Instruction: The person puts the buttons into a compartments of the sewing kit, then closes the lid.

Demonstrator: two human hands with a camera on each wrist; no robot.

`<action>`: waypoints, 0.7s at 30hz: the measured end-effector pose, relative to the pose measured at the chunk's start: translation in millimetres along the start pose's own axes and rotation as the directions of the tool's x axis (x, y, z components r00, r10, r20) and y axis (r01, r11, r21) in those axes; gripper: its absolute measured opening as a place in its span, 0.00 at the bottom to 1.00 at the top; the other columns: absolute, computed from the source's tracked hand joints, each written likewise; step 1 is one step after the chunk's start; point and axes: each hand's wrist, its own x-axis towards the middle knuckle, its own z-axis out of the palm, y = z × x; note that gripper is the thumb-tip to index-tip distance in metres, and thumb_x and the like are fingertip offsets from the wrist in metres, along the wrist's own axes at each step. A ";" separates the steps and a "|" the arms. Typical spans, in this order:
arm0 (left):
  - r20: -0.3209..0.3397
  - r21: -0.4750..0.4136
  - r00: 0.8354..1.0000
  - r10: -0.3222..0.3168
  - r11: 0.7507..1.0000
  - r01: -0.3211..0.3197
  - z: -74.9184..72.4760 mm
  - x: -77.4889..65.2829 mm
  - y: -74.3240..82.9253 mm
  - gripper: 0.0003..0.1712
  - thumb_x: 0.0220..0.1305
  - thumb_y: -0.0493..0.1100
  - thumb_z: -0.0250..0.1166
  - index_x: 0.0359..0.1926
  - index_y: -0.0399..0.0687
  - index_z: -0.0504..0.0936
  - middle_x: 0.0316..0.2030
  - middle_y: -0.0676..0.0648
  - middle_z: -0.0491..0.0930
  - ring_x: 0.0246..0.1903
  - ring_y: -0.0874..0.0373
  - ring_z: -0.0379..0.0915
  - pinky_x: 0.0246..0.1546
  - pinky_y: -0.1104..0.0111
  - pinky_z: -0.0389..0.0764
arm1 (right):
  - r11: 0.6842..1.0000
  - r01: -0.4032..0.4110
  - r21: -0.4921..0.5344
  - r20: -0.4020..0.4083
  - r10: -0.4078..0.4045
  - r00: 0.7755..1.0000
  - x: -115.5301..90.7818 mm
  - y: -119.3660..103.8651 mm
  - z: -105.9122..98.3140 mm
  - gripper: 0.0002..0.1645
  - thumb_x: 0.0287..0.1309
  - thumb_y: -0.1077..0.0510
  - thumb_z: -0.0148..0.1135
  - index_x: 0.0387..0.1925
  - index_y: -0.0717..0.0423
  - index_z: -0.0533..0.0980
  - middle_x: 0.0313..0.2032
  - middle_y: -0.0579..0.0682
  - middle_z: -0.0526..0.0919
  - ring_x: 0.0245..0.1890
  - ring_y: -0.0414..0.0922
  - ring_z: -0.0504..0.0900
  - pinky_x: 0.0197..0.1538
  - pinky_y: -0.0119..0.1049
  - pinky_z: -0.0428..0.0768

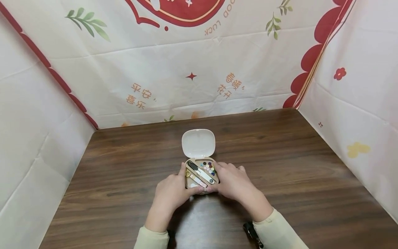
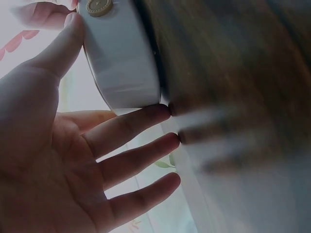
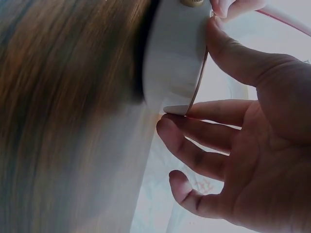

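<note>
A small white sewing kit box [image 2: 124, 58] sits on the table with its white lid [image 1: 198, 143] swung back. In its beige tray lie a slim black-and-white tool [image 1: 201, 173], a patterned strip [image 1: 198, 180] with a gold-coloured ring, and several coloured beads or pin heads [image 1: 208, 166]. My left hand [image 1: 172, 190] grips the left side, thumb along the near rim and fingertips at the wall. From the right, my right hand [image 1: 234, 181] holds the box likewise, thumb at the front rim. Both thumbs nearly meet above a round tan button-shaped catch [image 2: 99, 7] on the front.
The dark wood-grain table [image 1: 130, 166] extends around the box. White printed cloth [image 1: 186, 58] hangs behind it and along both sides. Pale sleeves [image 1: 152, 238] cover the forearms, and a black strap [image 1: 252, 233] shows by the right wrist.
</note>
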 end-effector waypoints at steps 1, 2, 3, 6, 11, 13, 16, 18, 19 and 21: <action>-0.008 0.003 1.000 0.002 1.000 -0.002 -0.3 -0.3 1.2 0.67 0.54 0.79 0.72 0.82 0.41 0.63 0.49 0.33 0.89 0.44 0.42 0.89 0.35 0.51 0.85 | 1.000 0.002 0.000 0.001 -0.002 1.000 -0.6 0.5 -1.0 0.57 0.53 0.36 0.81 0.78 0.56 0.69 0.73 0.53 0.78 0.70 0.57 0.78 0.58 0.58 0.74; -0.014 0.005 1.000 0.002 1.000 -0.002 -0.1 -0.8 2.3 0.67 0.54 0.79 0.72 0.81 0.41 0.64 0.49 0.33 0.90 0.43 0.42 0.89 0.34 0.51 0.85 | 1.000 0.003 0.003 0.001 -0.003 1.000 -1.3 0.8 -2.1 0.57 0.53 0.36 0.81 0.78 0.56 0.69 0.73 0.53 0.78 0.70 0.57 0.78 0.59 0.59 0.74; -0.020 0.008 1.000 0.003 1.000 -0.003 0.1 -1.3 3.3 0.67 0.54 0.79 0.72 0.81 0.41 0.64 0.48 0.33 0.90 0.42 0.42 0.89 0.33 0.51 0.84 | 1.000 0.005 0.003 0.003 -0.005 1.000 -1.9 1.2 -3.0 0.57 0.54 0.36 0.80 0.78 0.56 0.69 0.73 0.53 0.78 0.70 0.57 0.78 0.59 0.59 0.75; -0.023 0.013 1.000 0.003 1.000 -0.002 0.6 -3.4 5.8 0.67 0.53 0.79 0.72 0.81 0.41 0.65 0.46 0.33 0.90 0.40 0.43 0.89 0.31 0.52 0.83 | 1.000 0.006 0.010 0.013 -0.006 1.000 -3.6 3.2 -2.9 0.57 0.54 0.37 0.80 0.78 0.57 0.68 0.73 0.54 0.77 0.71 0.57 0.77 0.62 0.61 0.76; -0.019 0.009 1.000 -0.001 1.000 0.001 2.3 -4.4 6.4 0.68 0.52 0.79 0.73 0.81 0.41 0.65 0.45 0.33 0.90 0.38 0.44 0.89 0.29 0.53 0.82 | 0.999 0.002 0.044 0.026 -0.003 1.000 -4.5 6.5 1.0 0.56 0.56 0.39 0.80 0.78 0.58 0.67 0.73 0.56 0.77 0.73 0.59 0.75 0.67 0.65 0.75; -0.016 -0.001 1.000 0.004 1.000 -0.004 2.1 -3.1 5.8 0.68 0.53 0.79 0.73 0.81 0.40 0.65 0.45 0.33 0.90 0.39 0.43 0.89 0.30 0.52 0.83 | 0.998 0.004 0.066 0.021 -0.005 1.000 -3.1 7.8 1.3 0.56 0.55 0.40 0.81 0.78 0.58 0.68 0.72 0.57 0.77 0.71 0.59 0.76 0.68 0.66 0.75; 0.015 -0.048 1.000 0.011 0.999 -0.010 -1.0 0.8 2.5 0.67 0.54 0.78 0.73 0.81 0.41 0.63 0.50 0.32 0.89 0.43 0.41 0.89 0.35 0.49 0.86 | 0.992 0.009 0.126 0.017 -0.011 1.000 0.4 12.5 0.5 0.56 0.54 0.40 0.81 0.77 0.59 0.68 0.71 0.59 0.77 0.70 0.59 0.76 0.68 0.65 0.77; 0.044 -0.114 0.999 0.005 0.994 0.000 -6.9 3.5 -2.6 0.66 0.56 0.77 0.73 0.82 0.43 0.61 0.55 0.31 0.87 0.50 0.38 0.88 0.44 0.44 0.87 | 0.984 -0.002 0.176 0.025 -0.002 1.000 2.7 17.0 -0.8 0.57 0.57 0.38 0.79 0.78 0.60 0.66 0.72 0.62 0.75 0.72 0.61 0.74 0.70 0.64 0.76; 0.057 -0.154 0.998 -0.003 0.988 0.012 -10.5 5.2 -5.4 0.65 0.58 0.76 0.72 0.83 0.44 0.60 0.59 0.30 0.85 0.53 0.37 0.87 0.49 0.42 0.86 | 0.980 -0.006 0.201 0.028 0.001 1.000 3.8 19.2 -1.8 0.57 0.60 0.37 0.77 0.79 0.61 0.64 0.73 0.64 0.73 0.73 0.62 0.73 0.72 0.63 0.75; 0.060 -0.242 0.998 -0.024 0.970 0.038 -18.3 8.6 -10.6 0.60 0.64 0.75 0.68 0.84 0.47 0.58 0.64 0.30 0.82 0.61 0.34 0.83 0.59 0.39 0.83 | 0.969 -0.017 0.247 0.025 0.011 1.000 6.3 23.3 -4.1 0.55 0.67 0.36 0.69 0.80 0.64 0.60 0.76 0.67 0.68 0.77 0.64 0.69 0.76 0.63 0.70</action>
